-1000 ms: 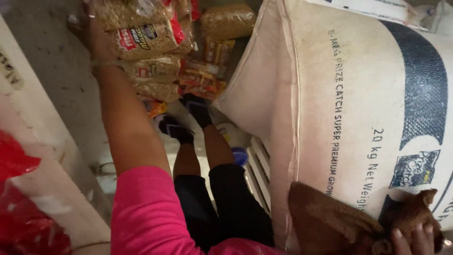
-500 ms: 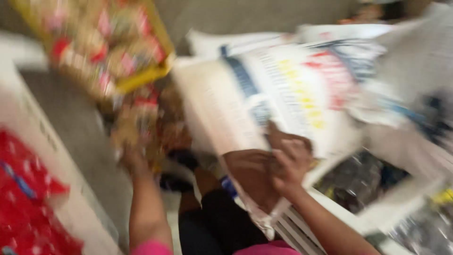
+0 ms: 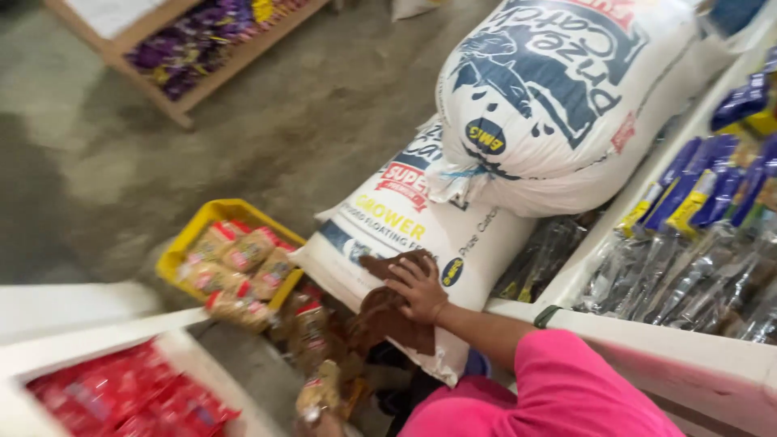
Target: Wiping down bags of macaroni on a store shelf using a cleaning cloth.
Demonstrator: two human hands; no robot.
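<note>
Now, the scene line by line:

Right hand: the right hand (image 3: 417,287) rests on a brown cloth (image 3: 388,311), fingers spread flat and pressing it against the lower white sack (image 3: 405,226); it grips nothing tightly.

Cloth: half a second ago it was bunched under the same hand against the sack's printed face; now it lies draped over the sack's near end, so the wiping has moved along to that end.

Left hand: at the bottom edge, the left hand (image 3: 320,417) is mostly hidden behind a hanging string of brown snack packets (image 3: 312,356); I cannot tell how its fingers are set.

Packets: a second ago they were held high overhead; now they hang low beside the yellow crate (image 3: 190,243).

Upper sack: the second white sack (image 3: 558,105) lies across the lower one.

Surroundings: shelf of dark packets (image 3: 672,275) to the right, red packets (image 3: 121,396) at lower left.
</note>
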